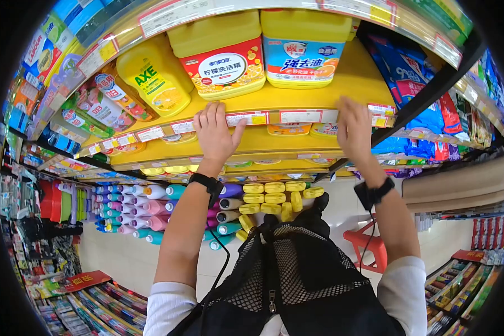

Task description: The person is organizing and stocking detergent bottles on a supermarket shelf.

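Note:
My left hand (215, 131) rests on the front edge of the yellow shelf (252, 106), fingers laid over the lip and thumb apart, holding nothing. Just behind it stands a yellow jug of dish soap with a red label (224, 70). My right hand (353, 129) is at the same edge farther right, slightly blurred, with nothing visible in it. Near it is a second yellow jug with a blue and orange label (302, 61). A yellow AXE bottle (154, 78) stands to the left. Price tags (301, 116) line the shelf edge between my hands.
Smaller bottles (109, 106) fill the shelf's left end. A black upright bar (414, 95) and blue bags (411, 78) are at the right. On the floor stand rows of bottles (143, 207) and yellow containers (274, 198). A red stool (369, 249) is beside my legs.

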A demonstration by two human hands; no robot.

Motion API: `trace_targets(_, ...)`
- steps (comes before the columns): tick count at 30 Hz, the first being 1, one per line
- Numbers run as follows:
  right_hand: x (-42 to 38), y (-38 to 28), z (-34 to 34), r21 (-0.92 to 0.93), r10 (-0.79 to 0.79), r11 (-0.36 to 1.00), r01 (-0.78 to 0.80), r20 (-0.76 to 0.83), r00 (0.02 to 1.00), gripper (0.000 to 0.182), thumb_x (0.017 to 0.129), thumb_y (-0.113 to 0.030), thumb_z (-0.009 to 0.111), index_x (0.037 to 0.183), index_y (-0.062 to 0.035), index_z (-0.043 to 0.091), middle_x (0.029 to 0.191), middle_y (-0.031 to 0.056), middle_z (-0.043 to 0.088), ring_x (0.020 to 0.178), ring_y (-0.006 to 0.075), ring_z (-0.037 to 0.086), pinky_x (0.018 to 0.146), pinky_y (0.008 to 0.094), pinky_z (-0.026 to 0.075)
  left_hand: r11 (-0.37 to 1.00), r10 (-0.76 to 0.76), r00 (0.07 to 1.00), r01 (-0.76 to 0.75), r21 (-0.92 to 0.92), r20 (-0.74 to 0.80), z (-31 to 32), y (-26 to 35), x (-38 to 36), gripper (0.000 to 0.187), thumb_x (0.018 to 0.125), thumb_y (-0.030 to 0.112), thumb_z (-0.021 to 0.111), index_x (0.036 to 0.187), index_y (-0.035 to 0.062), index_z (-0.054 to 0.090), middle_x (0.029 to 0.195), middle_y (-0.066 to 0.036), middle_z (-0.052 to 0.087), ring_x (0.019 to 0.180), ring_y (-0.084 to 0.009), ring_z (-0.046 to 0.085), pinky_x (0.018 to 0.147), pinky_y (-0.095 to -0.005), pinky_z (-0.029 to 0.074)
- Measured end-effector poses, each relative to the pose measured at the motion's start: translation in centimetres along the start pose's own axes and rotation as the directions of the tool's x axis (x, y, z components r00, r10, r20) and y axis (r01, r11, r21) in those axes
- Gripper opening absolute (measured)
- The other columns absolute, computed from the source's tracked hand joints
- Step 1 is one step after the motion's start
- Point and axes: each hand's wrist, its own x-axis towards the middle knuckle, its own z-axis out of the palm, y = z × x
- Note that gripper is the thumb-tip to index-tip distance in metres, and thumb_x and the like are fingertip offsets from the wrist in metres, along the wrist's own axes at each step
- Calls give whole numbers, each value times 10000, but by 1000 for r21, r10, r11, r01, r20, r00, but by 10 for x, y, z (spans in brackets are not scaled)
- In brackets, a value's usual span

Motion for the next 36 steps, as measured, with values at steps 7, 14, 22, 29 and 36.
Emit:
trace_targets(7, -88, 2, 5, -53, 8, 999, 14, 398, 917, 404, 763, 28, 608, 1167, 35, 589, 1290, 204, 534, 1201, 393, 503, 1010, 485, 398, 1000, 6, 1000, -6, 2, -24, 6, -3, -3, 598, 877, 436, 660, 1239, -14, 507, 1238, -169, 537, 1189, -332, 470, 1022, -496, 310)
trace_targets(14, -87, 34, 20, -370, 304, 919, -137, 444, 843, 592, 845, -198, 677, 1329, 56, 449, 1323, 253, 455, 1284, 406, 410, 1087, 456, 349, 1000, 7, 1000, -7, 10, -15, 5, -3, -3, 595, 882, 439, 655, 1246, -6, 501, 1231, -160, 537, 1188, -330, 473, 1020, -497, 309)
trace_targets(22, -56, 53, 34, -368, 367, 915, -166, 588, 721, 454, 832, -301, 735, 1130, 17, 609, 1098, 197, 633, 1057, 360, 597, 923, 454, 470, 1000, 12, 1000, -11, 27, -24, 5, -2, -1, 609, 859, 462, 680, 1215, -5, 520, 1209, -145, 545, 1176, -320, 480, 1014, -492, 334)
trace_targets(29, -60, 64, 47, -381, 340, 915, -130, 559, 756, 446, 833, -319, 726, 1175, -50, 628, 1170, 166, 627, 1092, 341, 600, 928, 436, 486, 1000, 8, 1000, -8, 16, -27, 7, -3, -3, 605, 871, 451, 664, 1236, -4, 505, 1223, -155, 542, 1184, -327, 478, 1021, -499, 315)
trace_targets(36, -61, 80, 60, -335, 293, 933, -132, 491, 821, 443, 863, -330, 690, 1242, -117, 606, 1262, 166, 592, 1174, 367, 555, 971, 502, 455, 1000, 7, 1000, -7, 19, -11, 5, -1, -2, 600, 883, 452, 651, 1241, -8, 505, 1234, -164, 537, 1193, -334, 474, 1022, -500, 311)
